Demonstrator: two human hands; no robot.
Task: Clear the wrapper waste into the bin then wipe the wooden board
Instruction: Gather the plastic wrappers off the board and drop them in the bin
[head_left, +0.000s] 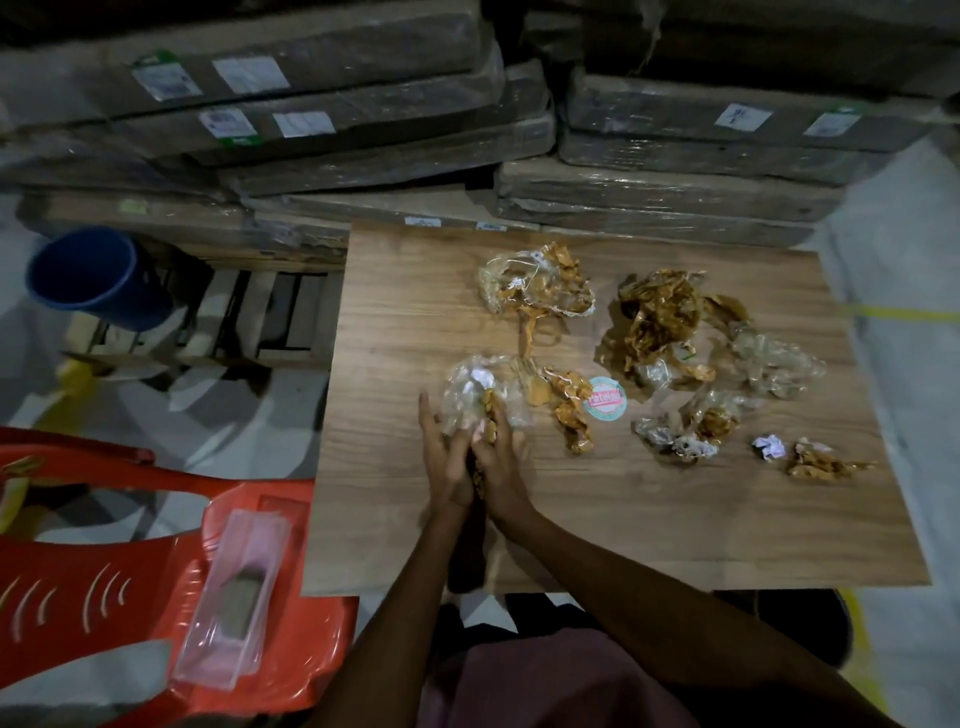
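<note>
From my feed, both forearms are bare, with no sleeves, watch or bands showing on them. The left grip (448, 457) and right grip (498, 457) wear no gloves or rings that I can make out. At six o'clock, dull maroon cloth (545, 680) covers the lap.

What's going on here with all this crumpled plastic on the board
A person is gathering wrapper waste off the wooden board. Both hands, the left hand and right hand, are pressed together around a clear crumpled wrapper at the board's near left. Several more wrappers still lie scattered across it. The blue bin stands off to the left.
</note>
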